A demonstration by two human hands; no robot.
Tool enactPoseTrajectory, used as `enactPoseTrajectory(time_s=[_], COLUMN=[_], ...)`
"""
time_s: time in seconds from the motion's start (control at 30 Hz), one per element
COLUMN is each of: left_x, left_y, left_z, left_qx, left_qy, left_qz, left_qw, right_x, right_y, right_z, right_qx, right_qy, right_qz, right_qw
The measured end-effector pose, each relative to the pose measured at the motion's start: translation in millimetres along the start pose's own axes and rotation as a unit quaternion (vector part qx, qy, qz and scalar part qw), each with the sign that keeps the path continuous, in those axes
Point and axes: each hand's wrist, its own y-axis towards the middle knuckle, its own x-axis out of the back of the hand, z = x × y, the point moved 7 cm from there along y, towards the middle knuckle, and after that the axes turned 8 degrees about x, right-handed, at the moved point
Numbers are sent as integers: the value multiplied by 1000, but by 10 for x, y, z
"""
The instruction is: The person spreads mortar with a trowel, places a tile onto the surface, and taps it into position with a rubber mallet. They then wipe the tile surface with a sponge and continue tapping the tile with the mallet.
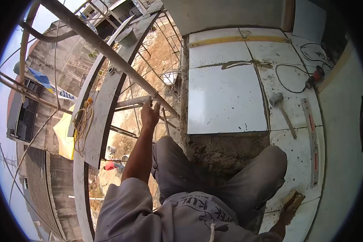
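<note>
My left hand [150,115] is raised at the scaffold, its fingers wrapped at the joint where a horizontal tube meets the long diagonal pole [121,62]. Low on the right, my right hand [289,209] rests near the tiles, closed around something brownish that I cannot make out. Between my knees lies a patch of bare mortar [218,151]. Beyond it sits a large white tile [226,101], speckled with dirt. A rubber mallet [284,113] lies on the tiles to its right, with a spirit level [310,141] beside it.
A red angle grinder [315,77] with a black cord lies at the upper right. A yellow straightedge [238,39] crosses the far tiles. Left of the floor edge is a drop to the ground, with scaffold planks [105,105], a bucket [126,37], coiled rope [83,123] and a person [111,165] far below.
</note>
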Motion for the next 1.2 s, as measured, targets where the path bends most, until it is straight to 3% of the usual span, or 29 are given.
enactPoseTrajectory(time_s=[0.1,0.13,0.23,0.27,0.3,0.33,0.37,0.4,0.47,0.5,0.53,0.6,0.63,0.67,0.7,0.73,0.77,0.8,0.83,0.87,0.9,0.93,1.0,1.13,1.2], left_x=[449,640,1382,1623,1800,1945,2007,2024,2071,2009,1999,1984,2009,1960,1907,1900,1924,1962,1993,1992,2001,2094,2282,2489,2696], left_y=[196,309,702,849,1017,1189,1488,1715,2137,2217,2383,2512,2455,2442,2425,2488,2603,2687,2733,2575,2692,2678,2739,2773,2793], left_z=[48,-19,-476,-650,-769,-907,-837,-857,-905,-997,-885,-762,-762,-778,-773,-693,-584,-482,-434,-585,-386,-339,-210,-24,190], left_qx=[-21,1,-63,-70,-77,-61,-59,-45,-16,-2,10,50,77,67,58,37,15,9,6,45,10,22,28,-26,-8], left_qy=[-9,-4,-7,-31,-35,-53,-77,-100,-145,-154,-167,-147,-112,-153,-192,-211,-226,-192,-160,-130,-205,-44,129,232,361], left_qz=[-132,-147,-280,-296,-316,-305,-317,-296,-255,-194,-214,-295,-352,-332,-314,-320,-324,-322,-324,-364,-370,-416,-447,-476,-486], left_qw=[991,989,958,952,945,949,943,949,956,969,962,943,926,928,928,923,919,927,933,921,906,908,885,848,796], right_x=[-591,-537,-343,-258,-296,22,-114,346,630,822,1001,1363,1483,1608,1823,1938,1979,1881,1947,1907,2005,1920,2017,2004,1918], right_y=[924,928,1045,1031,1172,950,1233,1008,996,912,751,573,634,703,719,839,1068,1310,1258,1355,1181,1332,1093,1245,1271], right_z=[-480,-264,-125,-390,-452,-241,-250,127,482,736,1030,1543,1906,2323,2806,3217,3659,4125,4665,5160,5595,6063,6796,7884,8162], right_qx=[176,183,171,138,199,225,186,251,174,208,242,260,286,311,294,253,278,255,346,386,423,439,474,438,417], right_qy=[-88,-28,229,316,448,412,580,542,705,765,813,867,863,857,852,820,753,699,626,574,482,377,284,184,136], right_qz=[-74,-74,-57,-56,-108,-130,-75,-94,35,87,141,130,167,207,165,88,38,27,36,-42,-93,-137,-113,-119,-120], right_qw=[978,980,957,937,865,873,790,796,687,603,511,405,380,356,401,506,595,667,698,721,762,804,826,872,891])
